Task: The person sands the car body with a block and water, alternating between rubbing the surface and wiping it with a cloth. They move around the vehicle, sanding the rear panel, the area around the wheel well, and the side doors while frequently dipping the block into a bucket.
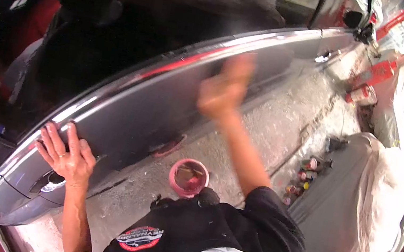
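A dark grey car door (145,110) runs diagonally across the view, with a shiny trim strip under its dark window. My left hand (67,153) lies on the door's upper edge, fingers spread, just above the door handle (53,181). Farther along the same panel is my right hand (224,89), smeared by motion. Its fingers and anything in them cannot be made out. On the floor between my body and the door stands a pink bucket (172,176) with liquid and something pinkish inside.
Several small paint containers (307,174) stand on the stained concrete floor (273,122) to the right. Beyond them, a plastic-like sheet (339,204) covers a large shape. A larger can (364,95) and red metal equipment (376,73) are at the upper right.
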`<state>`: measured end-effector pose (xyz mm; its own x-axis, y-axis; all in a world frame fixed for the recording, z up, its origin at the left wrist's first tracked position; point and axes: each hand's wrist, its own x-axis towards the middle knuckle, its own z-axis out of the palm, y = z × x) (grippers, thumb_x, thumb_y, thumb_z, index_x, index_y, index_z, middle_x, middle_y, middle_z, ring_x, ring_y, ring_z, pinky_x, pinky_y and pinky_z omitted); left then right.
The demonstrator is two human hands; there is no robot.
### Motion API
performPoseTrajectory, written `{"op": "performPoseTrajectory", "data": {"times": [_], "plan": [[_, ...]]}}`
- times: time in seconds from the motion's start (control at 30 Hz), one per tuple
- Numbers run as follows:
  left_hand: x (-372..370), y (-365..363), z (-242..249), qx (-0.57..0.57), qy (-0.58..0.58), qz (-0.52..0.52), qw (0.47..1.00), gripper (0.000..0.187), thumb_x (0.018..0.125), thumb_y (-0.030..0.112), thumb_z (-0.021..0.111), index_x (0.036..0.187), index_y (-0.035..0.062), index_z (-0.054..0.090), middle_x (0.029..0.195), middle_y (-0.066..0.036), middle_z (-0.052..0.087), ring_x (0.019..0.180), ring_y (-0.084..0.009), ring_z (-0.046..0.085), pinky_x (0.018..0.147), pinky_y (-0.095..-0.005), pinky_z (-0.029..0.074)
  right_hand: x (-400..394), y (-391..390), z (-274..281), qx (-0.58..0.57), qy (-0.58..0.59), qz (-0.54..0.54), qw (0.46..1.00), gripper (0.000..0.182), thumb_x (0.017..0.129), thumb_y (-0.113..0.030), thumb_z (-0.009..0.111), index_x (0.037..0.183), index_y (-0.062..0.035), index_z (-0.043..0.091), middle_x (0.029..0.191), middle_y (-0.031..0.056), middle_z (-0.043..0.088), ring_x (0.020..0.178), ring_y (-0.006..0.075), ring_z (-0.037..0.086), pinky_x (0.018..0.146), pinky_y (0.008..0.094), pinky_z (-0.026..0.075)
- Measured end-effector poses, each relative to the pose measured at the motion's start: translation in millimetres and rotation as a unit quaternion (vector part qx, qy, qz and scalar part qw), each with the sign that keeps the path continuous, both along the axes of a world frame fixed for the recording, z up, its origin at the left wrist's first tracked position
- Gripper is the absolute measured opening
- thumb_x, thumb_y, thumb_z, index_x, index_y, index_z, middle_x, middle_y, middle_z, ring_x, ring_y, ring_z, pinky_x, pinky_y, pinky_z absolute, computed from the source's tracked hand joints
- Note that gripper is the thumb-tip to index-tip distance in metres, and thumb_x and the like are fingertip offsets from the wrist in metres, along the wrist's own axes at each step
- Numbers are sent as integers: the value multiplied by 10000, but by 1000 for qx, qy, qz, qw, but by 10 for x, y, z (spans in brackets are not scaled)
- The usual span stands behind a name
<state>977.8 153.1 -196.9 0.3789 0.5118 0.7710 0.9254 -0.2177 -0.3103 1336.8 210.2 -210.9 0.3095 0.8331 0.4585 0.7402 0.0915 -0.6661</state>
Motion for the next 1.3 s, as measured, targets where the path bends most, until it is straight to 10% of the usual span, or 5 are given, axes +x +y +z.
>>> {"op": "performPoseTrajectory", "data": {"times": [0.53, 0.73, 1.0, 1.13, 1.3], "plan": [[10, 33, 5, 34, 19, -7, 999, 482, 952, 292, 506, 1374, 63, 530, 1488, -241, 382, 1392, -410, 343, 1156, -553, 203, 2078, 1177, -224, 156, 194, -283, 926, 639, 1010, -292, 435, 1456, 117, 232, 1510, 320, 266, 1437, 397, 229, 1196, 396, 154], [-18, 38, -41, 42, 27, 8, 999, 485, 974, 313, 480, 1387, 61, 518, 1491, -215, 394, 1382, -408, 366, 1143, -553, 242, -53, 188, -760, 254, -114, 49, 959, 800, 814, -200, 584, 1464, 111, 237, 1544, 293, 225, 1465, 418, 143, 1197, 486, 19], [-4, 64, -34, 76, 55, 3, 996, 472, 980, 261, 419, 1386, 36, 510, 1470, -207, 427, 1363, -387, 403, 1143, -550, 266, 2738, 1378, -268, 167, 164, -233, 944, 689, 985, -336, 430, 1487, 76, 200, 1564, 275, 174, 1471, 378, 135, 1204, 441, 80], [37, 39, -37, 65, 68, 25, 995, 486, 1000, 257, 353, 1399, 13, 484, 1474, -215, 417, 1367, -383, 395, 1148, -549, 249, 828, 343, -533, -59, -206, -40, 976, 648, 873, -143, 500, 1433, 108, 292, 1537, 267, 266, 1460, 392, 181, 1196, 479, 78], [-39, 78, -94, 68, 88, 39, 993, 506, 1012, 281, 320, 1407, -1, 463, 1492, -228, 382, 1383, -393, 364, 1153, -548, 237, 2579, 1089, -845, 256, 177, -198, 930, 609, 980, -303, 459, 1434, 79, 323, 1523, 283, 280, 1452, 376, 213, 1193, 461, 136]]}}
